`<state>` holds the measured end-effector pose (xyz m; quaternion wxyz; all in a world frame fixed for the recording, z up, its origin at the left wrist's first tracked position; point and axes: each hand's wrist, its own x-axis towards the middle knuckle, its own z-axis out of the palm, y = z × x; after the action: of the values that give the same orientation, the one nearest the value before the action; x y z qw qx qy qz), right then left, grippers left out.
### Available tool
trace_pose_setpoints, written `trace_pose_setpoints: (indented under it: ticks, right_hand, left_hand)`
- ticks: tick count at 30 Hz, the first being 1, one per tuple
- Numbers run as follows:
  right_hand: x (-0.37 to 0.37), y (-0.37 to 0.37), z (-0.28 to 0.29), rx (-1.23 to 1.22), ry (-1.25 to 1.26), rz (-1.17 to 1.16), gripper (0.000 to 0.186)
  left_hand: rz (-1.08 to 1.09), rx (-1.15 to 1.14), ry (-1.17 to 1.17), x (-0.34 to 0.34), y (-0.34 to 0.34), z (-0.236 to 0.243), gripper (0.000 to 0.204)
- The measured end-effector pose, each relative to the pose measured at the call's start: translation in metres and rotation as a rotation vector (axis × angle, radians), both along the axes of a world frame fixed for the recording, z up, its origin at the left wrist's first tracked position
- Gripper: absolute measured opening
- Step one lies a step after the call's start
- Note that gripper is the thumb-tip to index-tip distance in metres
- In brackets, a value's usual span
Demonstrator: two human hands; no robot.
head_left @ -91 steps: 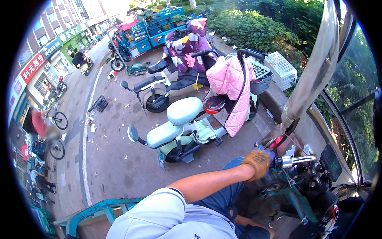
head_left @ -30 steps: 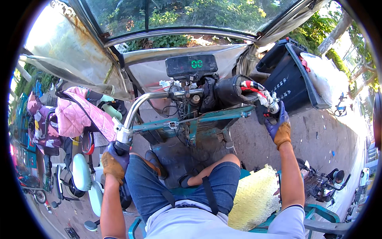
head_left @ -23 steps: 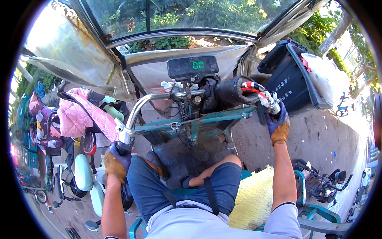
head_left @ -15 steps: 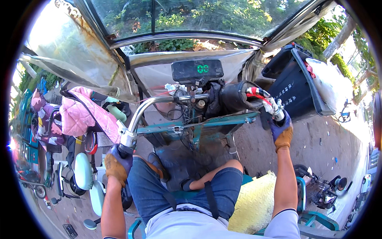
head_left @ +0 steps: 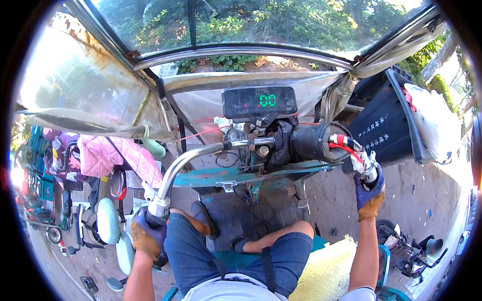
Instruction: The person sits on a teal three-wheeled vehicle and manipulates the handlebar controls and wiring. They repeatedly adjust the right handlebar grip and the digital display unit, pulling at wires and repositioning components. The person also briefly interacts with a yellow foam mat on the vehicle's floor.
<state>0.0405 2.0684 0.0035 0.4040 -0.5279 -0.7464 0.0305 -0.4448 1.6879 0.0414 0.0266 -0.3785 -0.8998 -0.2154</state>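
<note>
My gloved left hand [head_left: 146, 233] is closed round the left grip of a chrome handlebar [head_left: 193, 154], whose bent tube rises away to the middle. At the right end, my gloved right hand [head_left: 370, 196] grips the other handle; that grip is mostly hidden by the fingers. Both gloves are purple over the fingers and tan at the back. Red-and-white wrapped wiring [head_left: 349, 147] runs beside the right handle, next to a thick black padded tube [head_left: 314, 142]. A black display [head_left: 259, 102] with lit green digits stands above the bar's centre.
A teal metal crossbar [head_left: 241, 175] spans below the handlebar. Ahead, a framed windshield [head_left: 271, 30] faces bushes. To the right stands a black wheeled bin [head_left: 384, 125] holding a white bag. Parked scooters, one under a pink quilted cover [head_left: 115, 155], line the left. Yellow padding [head_left: 326, 268] lies beside me.
The handlebar and display appear lower and slightly further right in view. My right hand shows lower and to the right; my left stays near its place. Both keep hold of the grips.
</note>
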Motion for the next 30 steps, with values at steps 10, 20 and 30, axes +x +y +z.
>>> trace_pose_setpoints:
  ticks: [10, 20, 30]
  right_hand:
    - [-0.001, 0.001, -0.006, -0.013, 0.046, 0.002, 0.063]
    - [-0.001, 0.0, -0.005, 0.01, -0.013, -0.027, 0.067]
    - [0.003, -0.001, -0.008, -0.016, -0.019, -0.053, 0.069]
  left_hand:
    - [-0.05, 0.034, 0.085, -0.002, -0.002, -0.004, 0.03]
    - [-0.1, 0.058, 0.155, -0.007, -0.012, -0.012, 0.035]
    - [-0.091, -0.013, 0.074, -0.005, -0.002, -0.002, 0.038]
